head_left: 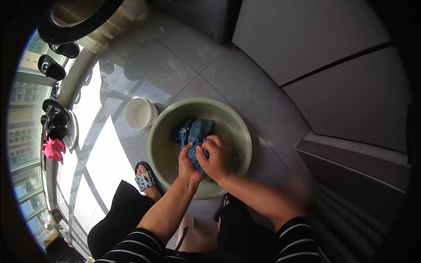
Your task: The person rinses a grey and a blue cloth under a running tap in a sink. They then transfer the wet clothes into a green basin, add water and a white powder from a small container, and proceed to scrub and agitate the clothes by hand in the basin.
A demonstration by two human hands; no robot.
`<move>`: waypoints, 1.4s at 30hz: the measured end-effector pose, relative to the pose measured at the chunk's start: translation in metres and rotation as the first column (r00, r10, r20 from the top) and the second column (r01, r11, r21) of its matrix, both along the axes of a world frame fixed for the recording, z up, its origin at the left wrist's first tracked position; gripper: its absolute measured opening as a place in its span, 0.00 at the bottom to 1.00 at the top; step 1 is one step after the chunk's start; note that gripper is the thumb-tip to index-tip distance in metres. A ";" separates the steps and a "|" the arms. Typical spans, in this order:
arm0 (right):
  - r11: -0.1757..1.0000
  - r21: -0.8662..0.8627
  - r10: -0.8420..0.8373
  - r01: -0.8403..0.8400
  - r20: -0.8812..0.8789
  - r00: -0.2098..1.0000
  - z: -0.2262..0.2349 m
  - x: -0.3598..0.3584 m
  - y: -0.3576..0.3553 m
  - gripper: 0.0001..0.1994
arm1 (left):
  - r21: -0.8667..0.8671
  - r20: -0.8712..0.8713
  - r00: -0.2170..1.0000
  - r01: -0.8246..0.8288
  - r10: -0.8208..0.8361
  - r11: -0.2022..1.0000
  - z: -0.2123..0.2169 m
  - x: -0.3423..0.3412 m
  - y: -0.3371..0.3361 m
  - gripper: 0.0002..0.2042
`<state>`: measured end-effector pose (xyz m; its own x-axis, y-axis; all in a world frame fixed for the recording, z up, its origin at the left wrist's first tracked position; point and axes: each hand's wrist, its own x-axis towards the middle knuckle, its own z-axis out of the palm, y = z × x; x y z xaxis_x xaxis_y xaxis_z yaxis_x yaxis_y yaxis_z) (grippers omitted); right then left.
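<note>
A wet blue cloth garment lies bunched in a round pale green basin, its far end spread over the basin's bottom in shallow water. My left hand grips the near part of the garment from the left, wet and with thumb up. From the right my right hand presses its curled fingers into the same bunch, close against the left hand. The kind of garment cannot be made out. Both palms are hidden by the cloth and fingers.
A small white bucket stands on the tiled floor, left of the basin. My slippered foot is close to the basin's near left. Shoes and slippers line the window side. Grey cabinets rise on the right.
</note>
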<state>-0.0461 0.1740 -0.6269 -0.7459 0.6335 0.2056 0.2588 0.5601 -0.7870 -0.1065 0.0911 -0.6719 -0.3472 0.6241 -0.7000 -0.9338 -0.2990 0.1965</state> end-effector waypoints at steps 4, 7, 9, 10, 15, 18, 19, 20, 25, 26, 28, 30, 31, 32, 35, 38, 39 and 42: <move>0.974 0.102 0.221 -0.202 -0.235 0.947 0.008 0.004 -0.023 0.08 | 0.064 0.088 0.996 -0.001 -0.005 0.998 0.001 -0.002 -0.002 0.17; 0.995 -0.016 0.099 -0.101 -0.087 0.991 -0.028 -0.004 -0.007 0.09 | 0.122 0.265 0.962 -0.098 0.063 0.988 -0.024 0.000 -0.006 0.13; 0.992 -0.123 -0.033 0.024 -0.073 0.997 -0.042 -0.007 -0.003 0.09 | -0.026 -0.021 1.000 -0.004 0.003 1.000 -0.015 0.002 -0.004 0.12; 0.994 -0.096 -0.062 0.050 -0.124 0.990 -0.039 -0.008 -0.005 0.09 | 0.028 -0.168 0.986 0.011 -0.006 1.000 -0.047 0.006 -0.017 0.13; 0.977 0.100 0.204 -0.187 -0.207 0.957 -0.013 0.004 -0.025 0.09 | 0.010 -0.481 0.877 0.023 -0.016 1.000 -0.028 0.015 -0.026 0.15; 0.994 -0.103 0.039 -0.047 -0.087 0.995 -0.047 -0.001 -0.009 0.10 | -0.205 0.014 0.998 -0.060 0.064 0.977 -0.015 0.006 -0.001 0.13; 0.990 -0.139 0.011 -0.016 -0.034 0.999 -0.061 -0.001 -0.001 0.10 | -0.269 -0.056 0.998 -0.020 0.005 0.963 -0.012 0.001 -0.001 0.13; 0.985 -0.174 -0.016 0.020 0.024 1.000 -0.067 -0.001 0.008 0.11 | -0.337 -0.117 0.991 0.019 -0.061 0.941 -0.011 -0.002 -0.001 0.12; 0.958 0.277 -0.057 -0.074 0.437 0.897 -0.067 0.014 0.050 0.16 | -0.814 -0.580 0.316 -0.190 -0.751 0.549 -0.015 -0.037 -0.003 0.29; 0.955 0.254 -0.011 -0.153 0.547 0.837 -0.070 0.014 0.047 0.20 | -0.712 -0.604 -0.041 -0.422 -0.796 0.562 -0.020 -0.044 -0.003 0.31; 0.935 0.178 0.081 -0.308 0.737 0.671 -0.073 0.008 0.041 0.27 | -0.742 -0.452 -0.347 -0.365 -0.822 0.562 -0.033 -0.054 0.004 0.37; 0.922 0.041 0.184 -0.385 0.828 0.530 -0.083 -0.002 0.046 0.31 | -0.888 -0.133 -0.469 -0.334 -0.873 0.315 -0.058 -0.049 0.009 0.33; 0.907 0.060 0.183 -0.417 0.836 0.518 -0.089 -0.003 0.047 0.30 | -0.932 -0.187 -0.407 -0.214 -0.894 0.293 -0.067 -0.048 0.012 0.29; 0.890 0.077 0.182 -0.449 0.843 0.506 -0.095 -0.005 0.048 0.29 | -0.941 -0.145 -0.410 -0.223 -0.900 0.254 -0.076 -0.046 0.012 0.29; 0.882 0.064 0.181 -0.468 0.869 0.461 -0.119 -0.012 0.044 0.26 | -0.952 -0.017 -0.438 -0.267 -0.899 0.148 -0.088 -0.044 0.017 0.28; 0.897 0.019 0.209 -0.443 0.863 0.461 -0.132 -0.020 0.054 0.20 | -0.975 0.023 -0.427 -0.208 -0.904 0.073 -0.090 -0.048 0.026 0.25; 0.905 -0.030 0.241 -0.425 0.858 0.452 -0.133 -0.022 0.057 0.18 | -0.971 0.039 -0.441 -0.229 -0.897 0.071 -0.093 -0.050 0.027 0.24; 0.908 0.184 0.144 -0.377 0.707 0.692 -0.149 -0.015 0.060 0.13 | -0.973 -0.032 -0.464 -0.189 -0.885 0.134 -0.093 -0.064 0.036 0.22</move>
